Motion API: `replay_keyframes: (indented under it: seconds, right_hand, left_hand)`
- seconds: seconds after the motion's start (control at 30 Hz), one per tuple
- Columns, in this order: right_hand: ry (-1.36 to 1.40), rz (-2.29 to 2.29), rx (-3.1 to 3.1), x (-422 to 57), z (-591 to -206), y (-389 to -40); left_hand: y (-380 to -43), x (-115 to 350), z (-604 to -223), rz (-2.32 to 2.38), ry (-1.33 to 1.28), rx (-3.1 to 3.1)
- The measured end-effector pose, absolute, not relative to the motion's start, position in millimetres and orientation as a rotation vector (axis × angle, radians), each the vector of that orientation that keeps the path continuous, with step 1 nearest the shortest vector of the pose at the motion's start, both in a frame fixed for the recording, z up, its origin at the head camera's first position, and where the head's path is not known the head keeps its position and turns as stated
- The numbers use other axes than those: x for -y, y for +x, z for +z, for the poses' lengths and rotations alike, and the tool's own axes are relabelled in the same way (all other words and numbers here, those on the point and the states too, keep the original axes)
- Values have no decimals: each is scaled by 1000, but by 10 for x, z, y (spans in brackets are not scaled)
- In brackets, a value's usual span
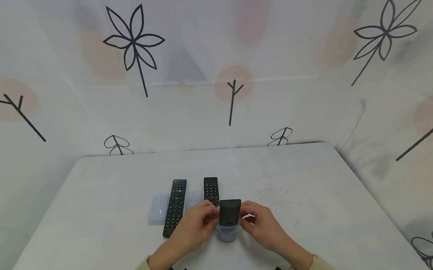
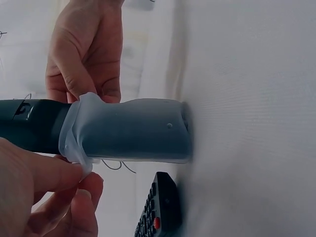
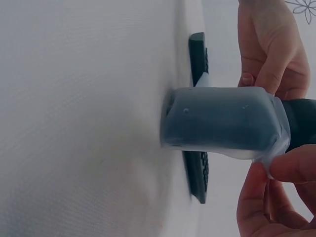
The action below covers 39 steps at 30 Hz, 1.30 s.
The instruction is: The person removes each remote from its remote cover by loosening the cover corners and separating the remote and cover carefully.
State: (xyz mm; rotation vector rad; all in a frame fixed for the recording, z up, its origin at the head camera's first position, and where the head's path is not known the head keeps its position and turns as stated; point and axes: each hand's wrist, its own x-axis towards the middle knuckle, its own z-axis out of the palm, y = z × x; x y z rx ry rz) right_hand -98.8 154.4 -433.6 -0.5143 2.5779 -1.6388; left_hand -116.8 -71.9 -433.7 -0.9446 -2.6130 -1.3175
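Note:
A black remote control [image 1: 230, 212] stands upright, its lower part inside a translucent silicone sleeve [image 1: 227, 232]. The sleeve's lower end meets the white table, and its rim is bunched around the remote in both wrist views. My left hand [image 1: 197, 225] pinches the rim on the left side between thumb and fingers. On the opposite side my right hand [image 1: 261, 227] pinches the rim too. In the left wrist view an arrow mark shows on the remote's bare back [image 2: 37, 123]. The remote's lower end is seen only dimly through the sleeve.
A long black remote [image 1: 174, 206] with coloured buttons lies left of my hands, across flat translucent sleeves [image 1: 157, 209]. Another black remote [image 1: 211, 189] lies just behind the upright one. Patterned fabric [image 1: 196, 68] hangs behind the white table [image 1: 303, 174].

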Motion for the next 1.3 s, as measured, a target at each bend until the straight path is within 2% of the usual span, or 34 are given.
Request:
replay_keyframes:
  seconds: [1.3]
  right_hand:
    - [-497,-1501,-2581,-1555,-4425,-1053]
  left_hand:
    - [-1182,693,-4482,-1213,-956,2673]
